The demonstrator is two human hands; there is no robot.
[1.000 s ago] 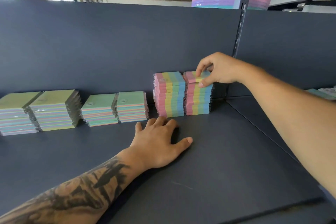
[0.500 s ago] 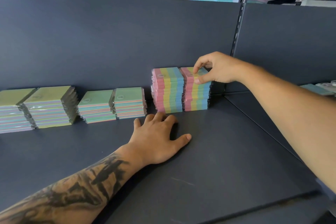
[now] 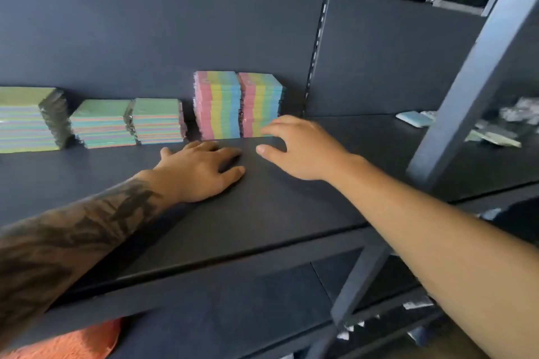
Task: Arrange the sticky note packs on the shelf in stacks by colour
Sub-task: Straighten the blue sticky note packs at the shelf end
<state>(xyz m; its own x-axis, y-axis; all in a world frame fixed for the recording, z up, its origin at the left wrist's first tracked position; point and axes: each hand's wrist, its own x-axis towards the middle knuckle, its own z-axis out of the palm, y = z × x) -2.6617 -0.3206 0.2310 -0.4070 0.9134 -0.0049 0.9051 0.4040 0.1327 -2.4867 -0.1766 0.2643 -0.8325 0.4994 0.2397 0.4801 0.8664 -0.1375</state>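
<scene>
Spanning almost the whole view, a dark blue-grey metal shelf board (image 3: 277,213) with a matching back panel (image 3: 145,32) carries every stack of packs. A slotted upright post (image 3: 322,23) divides this bay from the neighbouring one on the right, and a slanted grey frame bar (image 3: 472,73) crosses in front of that bay.

Along the back panel stand the sticky note packs. Far left is a stack of green-topped wrapped packs (image 3: 26,122) with pastel edges. Just beside it sit two lower stacks with teal-green tops (image 3: 128,122), pressed side by side. Right of these, and taller, are two touching stacks of pink, yellow, green and blue striped packs (image 3: 237,105), set against the back panel near the post.

The tattooed left hand (image 3: 201,172) lies palm down on the board just in front of the striped stacks, fingers spread and straight, holding nothing. The right hand (image 3: 303,148) hovers low beside it, fingers loosely extended toward the foot of the right-hand striped stack, thumb out, holding nothing; whether the fingertips touch the packs cannot be told.

On the neighbouring shelf lie a pale blue pack (image 3: 414,119) and some blurred wrapped items. An orange fuzzy patch (image 3: 73,344) shows below the board at lower left.
</scene>
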